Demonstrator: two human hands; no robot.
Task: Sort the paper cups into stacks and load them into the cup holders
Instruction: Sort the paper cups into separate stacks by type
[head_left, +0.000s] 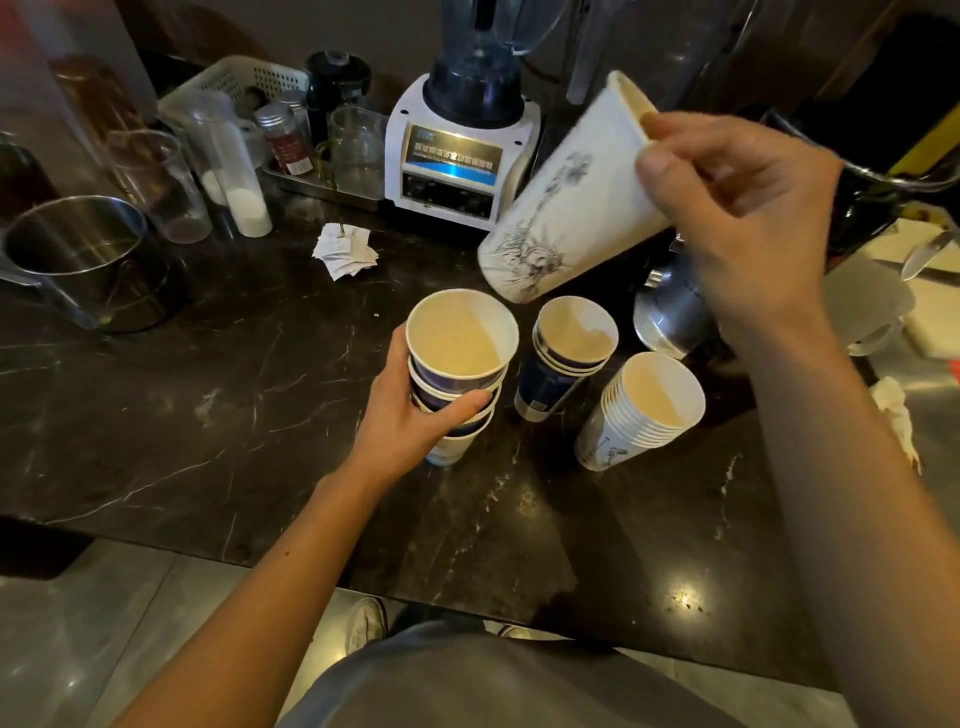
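Note:
My left hand (410, 415) grips a short stack of blue paper cups (460, 364) standing on the dark marble counter (208, 389). My right hand (737, 223) pinches the rim of a white cup with a black ink drawing (566, 202), held tilted in the air above the stacks, its base pointing down-left. A second blue stack (563, 358) stands to the right of the first. Further right a tall stack of white printed cups (639, 415) leans on the counter.
A white blender (457, 156) stands behind the cups. At the left are a steel pitcher (78, 260), clear tumblers (156, 182) and a tray of jars (291, 140). Paper slips (345, 252) lie mid-counter. A metal jug (670, 312) and cutting board with knife (924, 260) sit right.

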